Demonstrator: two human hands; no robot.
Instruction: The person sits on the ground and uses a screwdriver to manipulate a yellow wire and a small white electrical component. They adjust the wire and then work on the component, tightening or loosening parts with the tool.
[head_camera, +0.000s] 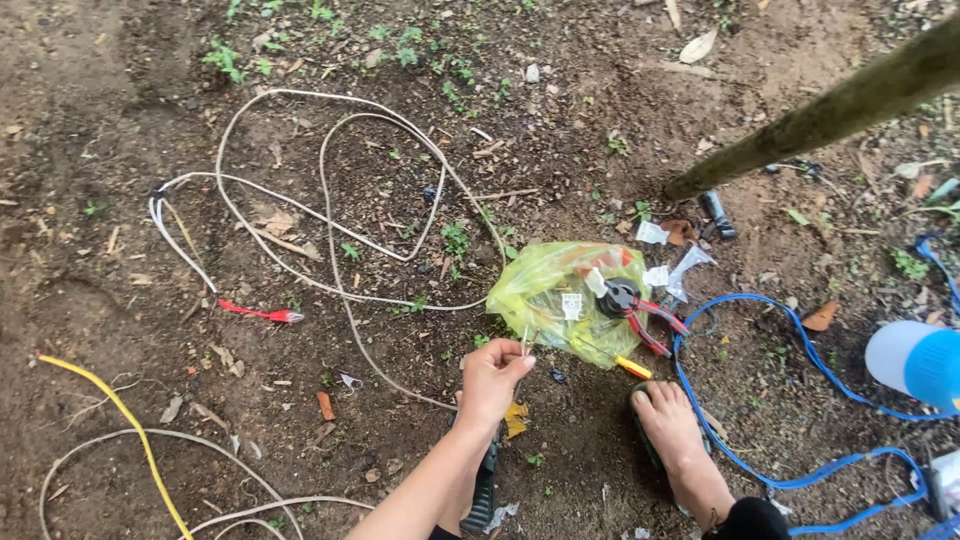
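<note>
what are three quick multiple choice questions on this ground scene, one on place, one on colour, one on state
1. Where does the crumpled yellow-green plastic bag lie?
A. on the bare soil
B. on a table
C. in a bucket

2. What colour is the thick cable looping beside the bare foot?
A. green
B. blue
C. black

3. What is the one visible hand doing?
A. lying flat and open
B. pinching a thin wire end
C. gripping the pliers

Answers: 1 A, soil shows all around the bag; 2 B, the loop is bright blue; 3 B, fingertips meet on a thin strand.
</note>
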